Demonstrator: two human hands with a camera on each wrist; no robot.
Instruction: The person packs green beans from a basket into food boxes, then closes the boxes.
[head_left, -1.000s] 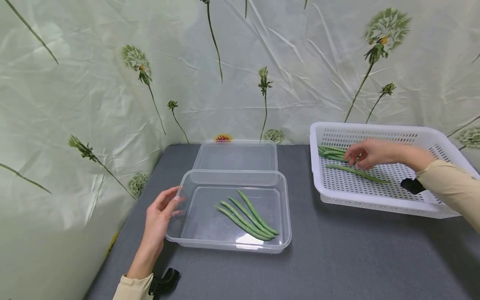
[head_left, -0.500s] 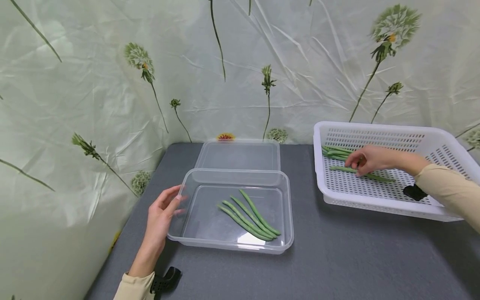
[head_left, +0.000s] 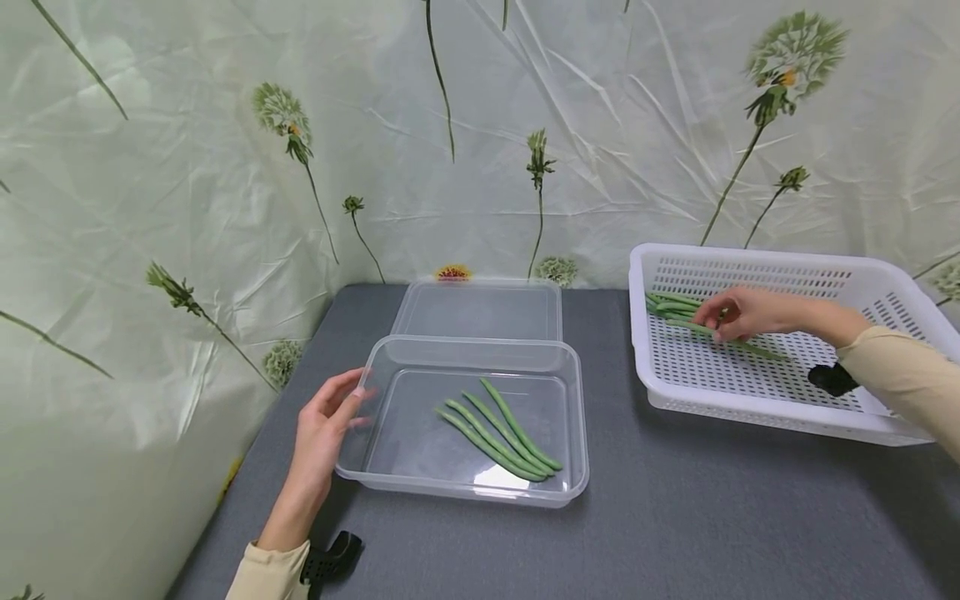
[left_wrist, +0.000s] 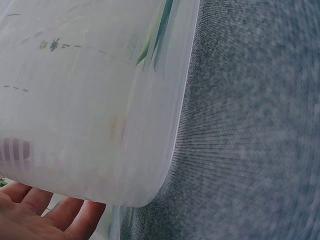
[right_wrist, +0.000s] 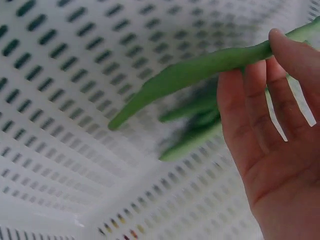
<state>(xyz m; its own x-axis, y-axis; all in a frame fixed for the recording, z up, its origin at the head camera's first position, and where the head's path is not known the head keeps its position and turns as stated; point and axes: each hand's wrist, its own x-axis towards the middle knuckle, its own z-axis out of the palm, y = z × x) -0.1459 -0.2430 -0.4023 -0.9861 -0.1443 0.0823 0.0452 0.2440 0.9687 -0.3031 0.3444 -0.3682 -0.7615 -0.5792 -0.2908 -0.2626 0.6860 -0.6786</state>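
**Right hand has a bean up out of the basket, left hand steadies the tub**

I'm looking down over the grey counter [head_left: 675, 517] and my right hand [head_left: 738, 312] is inside the white slotted basket [head_left: 787, 392] at the far right. Its fingertips [right_wrist: 295, 50] and thumb are pinching one long green bean [head_left: 742, 343], and on the right wrist view that bean [right_wrist: 200, 72] hangs clear above the basket's perforated floor [right_wrist: 60, 100], pointed tip sloping down and to the left. Behind the raised one, a small heap of beans [head_left: 667, 304] lies in the basket's far left corner; they are a blur on the wrist view.

Over on my left side, the left hand [head_left: 324, 433] lies against the left end of the clear plastic tub [head_left: 397, 483], fingers straight and relaxed, touching the rim and clutching nothing. The left wrist view gives me the tub's rounded corner [left_wrist: 145, 195] sitting on the counter with my fingers [left_wrist: 45, 220] just under it.

In the tub, a few beans [head_left: 498, 432] lie side by side, slanting from centre towards the near right corner. The tub's clear lid [head_left: 480, 310] lies flat just behind it, touching or almost touching the far rim; I cannot tell which. Tub and basket stand well apart. A flower-printed sheet [head_left: 187, 167] hangs behind everything.
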